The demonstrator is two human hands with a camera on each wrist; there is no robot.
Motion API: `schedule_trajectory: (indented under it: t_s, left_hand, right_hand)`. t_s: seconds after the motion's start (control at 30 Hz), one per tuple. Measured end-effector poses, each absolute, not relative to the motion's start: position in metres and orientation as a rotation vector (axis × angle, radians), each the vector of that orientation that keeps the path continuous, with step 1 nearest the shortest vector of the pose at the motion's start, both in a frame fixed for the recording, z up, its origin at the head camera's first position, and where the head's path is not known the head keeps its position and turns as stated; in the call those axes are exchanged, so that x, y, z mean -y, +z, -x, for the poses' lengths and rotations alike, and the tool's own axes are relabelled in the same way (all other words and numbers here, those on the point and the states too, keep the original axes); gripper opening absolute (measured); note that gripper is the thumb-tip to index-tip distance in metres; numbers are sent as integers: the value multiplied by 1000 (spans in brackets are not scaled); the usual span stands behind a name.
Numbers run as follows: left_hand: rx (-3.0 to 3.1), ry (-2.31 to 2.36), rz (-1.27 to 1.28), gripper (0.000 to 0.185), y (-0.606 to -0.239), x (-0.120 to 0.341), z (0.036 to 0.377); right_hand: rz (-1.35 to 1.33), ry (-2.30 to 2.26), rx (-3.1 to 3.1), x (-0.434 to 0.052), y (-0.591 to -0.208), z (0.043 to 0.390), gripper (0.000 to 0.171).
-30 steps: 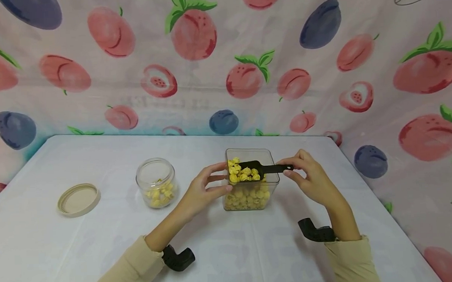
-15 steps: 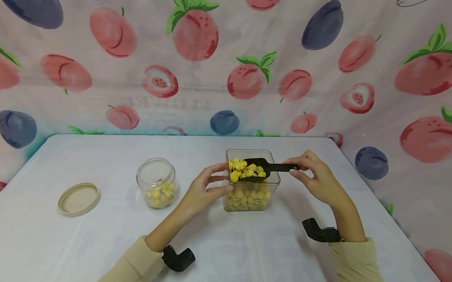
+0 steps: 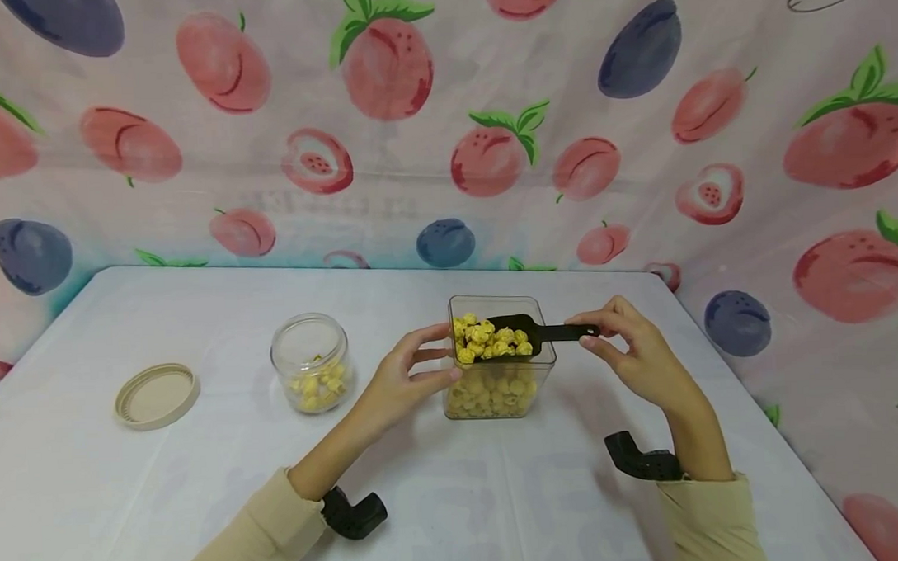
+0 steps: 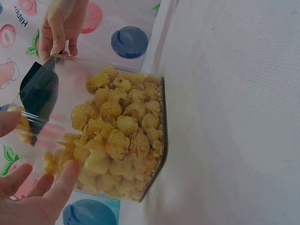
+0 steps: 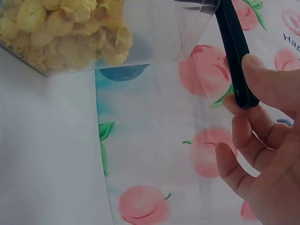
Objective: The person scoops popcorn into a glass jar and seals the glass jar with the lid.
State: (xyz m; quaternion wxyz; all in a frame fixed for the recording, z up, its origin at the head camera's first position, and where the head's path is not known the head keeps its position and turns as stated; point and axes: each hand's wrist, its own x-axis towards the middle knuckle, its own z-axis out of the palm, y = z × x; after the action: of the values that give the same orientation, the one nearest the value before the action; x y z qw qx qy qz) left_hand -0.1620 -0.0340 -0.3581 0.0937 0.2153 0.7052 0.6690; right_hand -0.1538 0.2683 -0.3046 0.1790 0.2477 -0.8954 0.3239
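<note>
A clear square container of yellow popcorn stands upright on the table. My left hand rests against its left side, fingers fairly straight, thumb near the front corner. In the left wrist view, spread fingers lie by the clear wall. My right hand pinches the handle end of a black scoop between thumb and fingers, as the right wrist view also shows on the handle. The scoop's bowl lies level inside the container's mouth, with popcorn in and around it; its underside is partly hidden.
Left of the container stands a round clear jar, lidless, with some popcorn at the bottom. Farther left a beige round lid lies on the white table. A fruit-print cloth hangs behind. Black curved pieces sit at both wrists.
My right hand has shifted slightly right, drawing the scoop rightward in the container's mouth. Popcorn in and around the bowl has shifted. My left hand, the jar and the lid stay put.
</note>
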Motion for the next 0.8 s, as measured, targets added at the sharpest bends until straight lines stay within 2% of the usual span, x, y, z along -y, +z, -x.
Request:
schedule_trajectory:
  t_s: [0.8]
  left_hand:
    - [-2105,1976,-629,60,-358,33,162]
  right_hand:
    - [-675,949,2581,-267,-312,159,23]
